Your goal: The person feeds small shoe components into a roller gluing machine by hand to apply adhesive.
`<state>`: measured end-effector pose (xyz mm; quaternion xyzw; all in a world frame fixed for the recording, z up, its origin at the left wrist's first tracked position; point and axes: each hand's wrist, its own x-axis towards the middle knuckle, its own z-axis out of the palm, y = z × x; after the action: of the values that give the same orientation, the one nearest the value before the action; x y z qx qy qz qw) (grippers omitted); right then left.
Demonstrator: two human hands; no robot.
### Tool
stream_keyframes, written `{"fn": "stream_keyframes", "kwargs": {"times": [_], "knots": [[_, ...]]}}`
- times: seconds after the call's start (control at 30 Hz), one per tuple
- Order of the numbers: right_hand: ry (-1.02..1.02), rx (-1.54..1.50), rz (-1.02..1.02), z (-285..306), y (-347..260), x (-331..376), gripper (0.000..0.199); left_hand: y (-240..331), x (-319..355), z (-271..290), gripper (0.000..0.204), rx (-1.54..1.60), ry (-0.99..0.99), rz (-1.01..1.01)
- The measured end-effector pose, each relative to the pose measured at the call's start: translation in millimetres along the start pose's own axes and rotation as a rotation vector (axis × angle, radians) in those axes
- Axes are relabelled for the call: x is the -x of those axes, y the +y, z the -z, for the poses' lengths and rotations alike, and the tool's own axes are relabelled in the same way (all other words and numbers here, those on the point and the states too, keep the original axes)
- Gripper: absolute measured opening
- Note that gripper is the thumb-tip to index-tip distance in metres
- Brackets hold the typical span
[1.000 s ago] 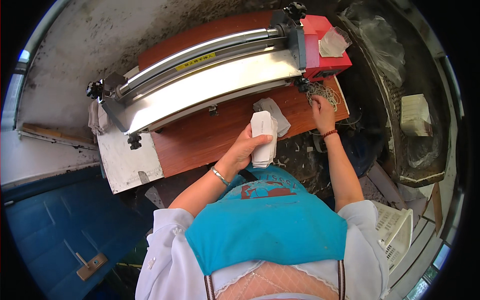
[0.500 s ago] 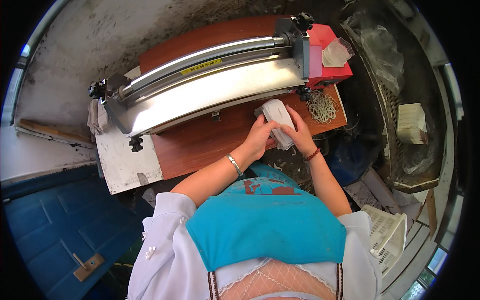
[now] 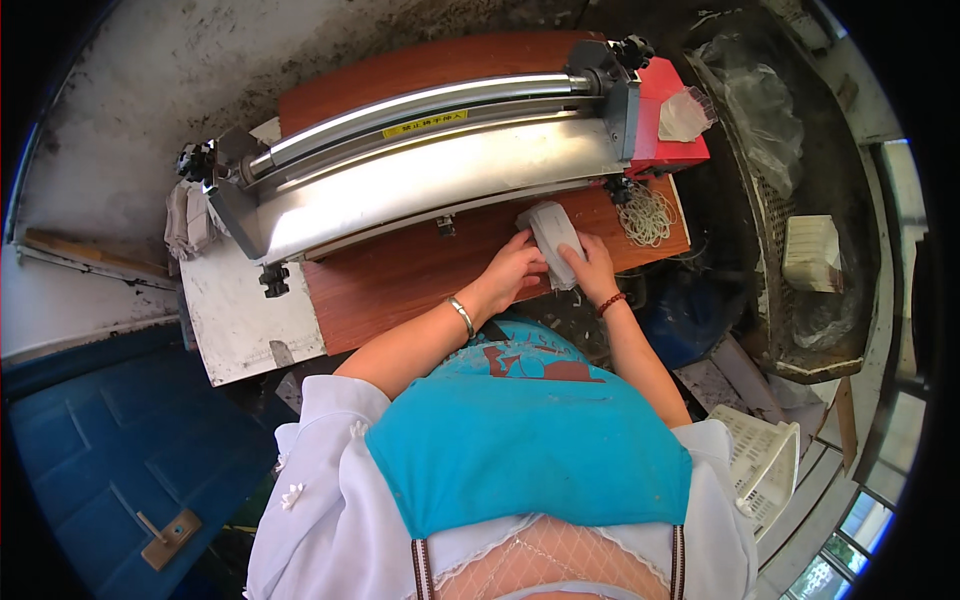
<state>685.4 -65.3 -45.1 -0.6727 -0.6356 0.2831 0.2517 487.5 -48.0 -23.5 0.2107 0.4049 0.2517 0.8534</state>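
Note:
A thick stack of whitish paper pieces [image 3: 552,232] stands out over the reddish-brown board, just in front of the roller machine. My right hand [image 3: 590,268] grips its right side, with the thumb across the top face. Along the left side, my left hand [image 3: 512,270] has its fingers curled against the edges. The stack slants, its far end pointing up and left. Fingertips beneath it are hidden. To the right of the stack lies a tangled heap of pale rubber bands [image 3: 645,216].
The roller machine [image 3: 430,170] with a shiny metal plate spans the brown board [image 3: 400,300]. A red housing [image 3: 675,145] carries a small paper pile [image 3: 685,115]. Further right, a dark trough [image 3: 815,368] holds a pale block [image 3: 812,253] and plastic film. A white basket [image 3: 765,465] sits lower right.
The stack now looks neater and squarer, its edges more even. My left fingers have shifted along its side, and the right thumb has slid over the top face. The view has tilted slightly.

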Motion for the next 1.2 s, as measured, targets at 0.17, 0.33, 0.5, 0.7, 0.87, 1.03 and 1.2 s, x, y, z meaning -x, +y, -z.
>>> {"fn": "stream_keyframes", "kwargs": {"times": [0.17,0.33,0.5,0.7,0.87,1.03,1.2], "knots": [[-0.077,-0.033,-0.077,11,0,-8,0.046,5,-4,-2,0.072,0.042,-0.038,0.005],[-0.142,-0.235,-0.159,4,20,-11,0.044,6,-14,20,0.066,0.035,-0.049,0.070],[-0.167,-0.512,-0.321,6,12,-8,0.040,0,-7,43,0.054,0.021,0.033,0.073],[-0.250,-0.592,-0.387,16,15,-12,0.040,-21,1,55,0.045,0.013,0.079,0.164],[-0.259,-0.728,-0.474,24,17,-15,0.041,-30,3,53,0.042,-0.051,0.006,0.182],[-0.263,-0.808,-0.511,25,31,-19,0.041,-33,3,50,0.040,-0.077,-0.011,0.197],[-0.273,-0.604,-0.433,19,13,-15,0.039,-34,4,54,0.040,-0.073,-0.002,0.194]]}}
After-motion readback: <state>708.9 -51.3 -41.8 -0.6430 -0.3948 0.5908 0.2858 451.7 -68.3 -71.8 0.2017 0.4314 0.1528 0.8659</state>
